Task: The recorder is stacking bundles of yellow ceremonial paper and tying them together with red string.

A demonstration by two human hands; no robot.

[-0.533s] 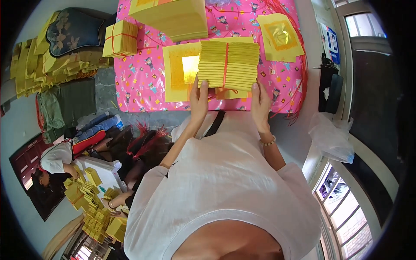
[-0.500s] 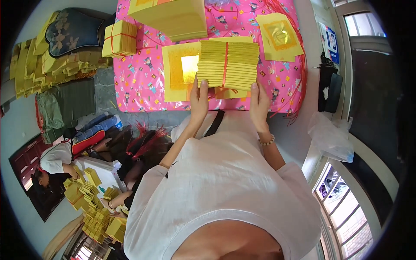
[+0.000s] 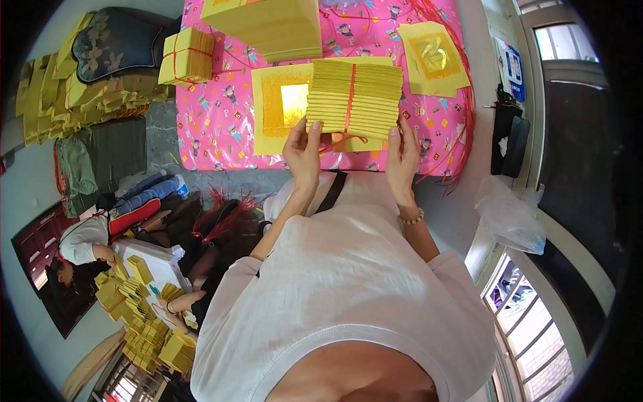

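Between my hands is a bundle of folded yellow paper [image 3: 375, 100], its folds stacked in rows and a red string [image 3: 349, 100] tied round its middle. My left hand [image 3: 303, 153] grips the near left corner, thumb on top. At the near right corner my right hand [image 3: 402, 153] holds it the same way, a beaded bracelet on the wrist. Loose string ends trail at the bundle's near edge. Under and left of it lie flat yellow sheets [image 3: 268, 139] with an orange-bordered gold foil square [image 3: 293, 106]. The fingers beneath the bundle are mostly hidden.
A pink patterned cover [image 3: 221, 127] spreads over the table. Around the bundle stand a tall yellow paper stack [image 3: 288, 33], a tied bundle [image 3: 187, 59], foil sheets [image 3: 435, 60] and red strings [image 3: 469, 127]. Lower left, people handle yellow bundles [image 3: 144, 342] at a white table [image 3: 151, 261].
The bundle has tilted slightly, its right side shifting a little rightward. My left hand has slid a bit outward at its corner, showing more fingers; my right hand's fingers have shifted slightly.
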